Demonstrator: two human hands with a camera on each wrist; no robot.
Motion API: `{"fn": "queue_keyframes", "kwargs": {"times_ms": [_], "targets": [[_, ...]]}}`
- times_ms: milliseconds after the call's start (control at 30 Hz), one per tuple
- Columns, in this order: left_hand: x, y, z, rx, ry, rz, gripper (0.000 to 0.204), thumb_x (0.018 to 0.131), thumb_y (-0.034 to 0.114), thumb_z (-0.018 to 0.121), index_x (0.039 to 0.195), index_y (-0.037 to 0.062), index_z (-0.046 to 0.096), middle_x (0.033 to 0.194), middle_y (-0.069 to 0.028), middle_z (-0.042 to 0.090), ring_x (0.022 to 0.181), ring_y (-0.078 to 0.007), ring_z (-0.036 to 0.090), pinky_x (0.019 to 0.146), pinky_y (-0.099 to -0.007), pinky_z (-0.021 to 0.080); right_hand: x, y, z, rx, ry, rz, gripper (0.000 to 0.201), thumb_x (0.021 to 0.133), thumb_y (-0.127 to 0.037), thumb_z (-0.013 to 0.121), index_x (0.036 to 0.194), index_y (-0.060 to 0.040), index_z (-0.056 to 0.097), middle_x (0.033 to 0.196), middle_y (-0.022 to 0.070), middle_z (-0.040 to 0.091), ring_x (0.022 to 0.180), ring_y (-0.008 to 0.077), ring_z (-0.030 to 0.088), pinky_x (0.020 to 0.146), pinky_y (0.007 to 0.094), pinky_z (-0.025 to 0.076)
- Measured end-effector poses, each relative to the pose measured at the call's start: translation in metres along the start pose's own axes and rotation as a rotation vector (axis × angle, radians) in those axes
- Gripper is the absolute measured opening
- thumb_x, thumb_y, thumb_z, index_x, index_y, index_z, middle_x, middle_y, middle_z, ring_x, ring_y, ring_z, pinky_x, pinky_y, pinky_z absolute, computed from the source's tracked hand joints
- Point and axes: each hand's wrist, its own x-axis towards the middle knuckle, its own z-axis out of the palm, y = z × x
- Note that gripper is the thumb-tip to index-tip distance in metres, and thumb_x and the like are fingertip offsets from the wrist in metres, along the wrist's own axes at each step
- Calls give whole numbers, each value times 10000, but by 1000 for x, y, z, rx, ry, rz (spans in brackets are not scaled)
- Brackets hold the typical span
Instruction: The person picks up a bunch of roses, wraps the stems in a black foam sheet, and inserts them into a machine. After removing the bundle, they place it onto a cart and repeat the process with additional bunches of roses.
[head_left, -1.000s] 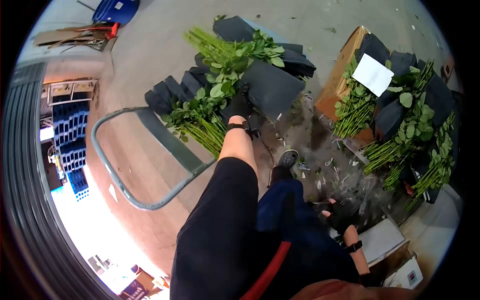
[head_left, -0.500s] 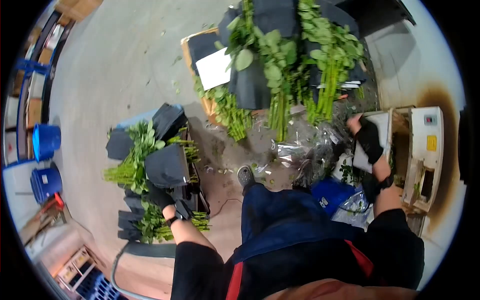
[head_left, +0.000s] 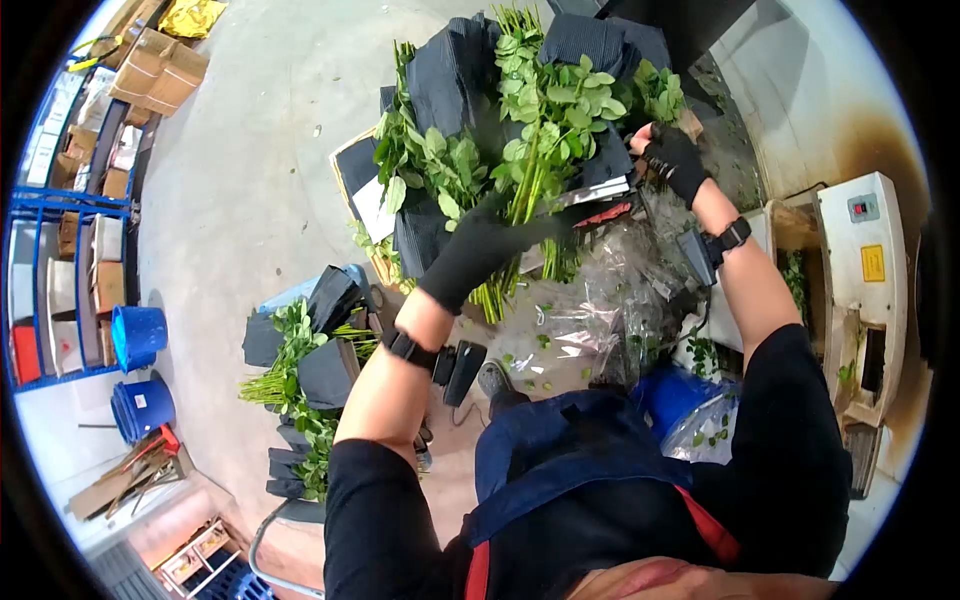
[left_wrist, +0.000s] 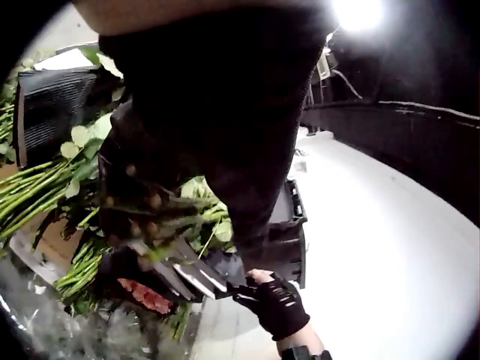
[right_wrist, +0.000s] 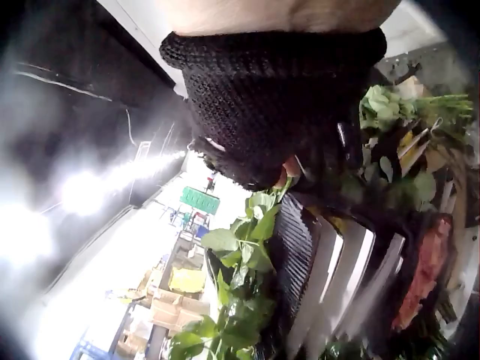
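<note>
Though openness and grip unclear, left hand [head_left: 468, 250] over leafy stems [head_left: 534, 172], right hand [head_left: 676, 164] beside.

Has wrapped leafy bundles [head_left: 455, 75] just beyond the left hand [head_left: 470, 255], a sheet [head_left: 372, 210] left of it, more bundles [head_left: 322, 375] left and nearer the body, then buckets [head_left: 138, 335] and shelving [head_left: 70, 206] farther left. Shows plastic film [head_left: 600, 300] bodyward of the right hand [head_left: 675, 165], a machine housing [head_left: 862, 235] rightward.

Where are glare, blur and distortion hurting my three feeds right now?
Head view: fisheye curvature, black corners, smeared left hand fingers, glints on the clear plastic. Left wrist view: lamp glare at upper right, blown-out whites below, stems nearest the glove blurred. Right wrist view: lights flare at left; the cuff's knit reads clearly.
</note>
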Motion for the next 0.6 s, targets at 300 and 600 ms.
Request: {"fn": "queue_keyframes", "kwargs": {"times_ms": [300,600], "targets": [[-21,90,29,247,-41,-240,245,824,175,674,971,-18,642,726,-4,607,585,-61,525,539,-255,453,44,-28,-50,-918,330,-678,774,768,-78,617,1452,-163,265,1403,151,399,1279,323,396,1047,425,325],[-73,99,-2,-523,25,-169,348,934,126,506,1259,8,471,1185,-117,606,976,-130,605,844,-270,494,82,-29,-137,-730,97,-914,243,818,-156,616,1031,-39,599,978,106,622,896,288,605,868,377,459]]}}
